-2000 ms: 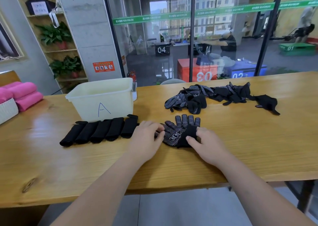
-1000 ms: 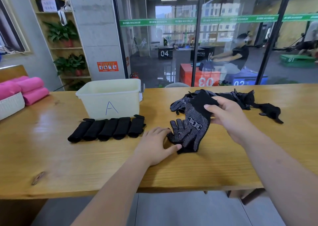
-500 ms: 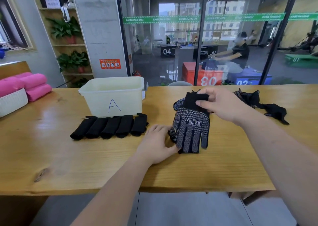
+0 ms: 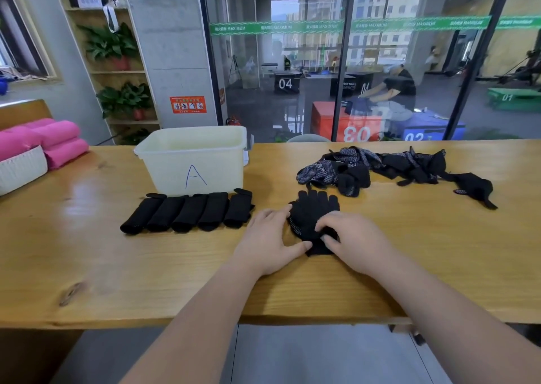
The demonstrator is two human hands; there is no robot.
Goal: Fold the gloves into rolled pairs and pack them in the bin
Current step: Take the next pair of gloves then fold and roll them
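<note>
One black glove (image 4: pixel 311 211) lies flat at frame ctr on the wooden table (image 4: pixel 117 266), fingers pointing to the top of the frame. A white-dotted edge shows along its left side.

L hand (image 4: pixel 269 237) lies flat, fingers straight and a bit spread. Its fingertips touch the glove's left edge and its thumb reaches toward the cuff.

R hand (image 4: pixel 354 237) sits on the glove's lower right, fingers bent down onto the fabric, thumb at the cuff. Pinching or only pressing: can't tell.

Left of the hands, 5 rolled pairs (image 4: pixel 187 212) lie side by side in a row, touching each other, just in front of the bin (image 4: pixel 193 161). The bin is pale plastic w/ a blue "A" on its front wall. Its inside isn't visible from here.

Upper right of ctr is a loose pile of gloves (image 4: pixel 366 167), black and dotted mixed. One stray glove (image 4: pixel 474 187) lies at its right end.

Far left edge has pink rolls (image 4: pixel 55 138) beside a white basket (image 4: pixel 22 167). Upper left has a shelf w/ potted plants (image 4: pixel 117 44). A glass wall (image 4: pixel 292 62) runs behind the table.
</note>
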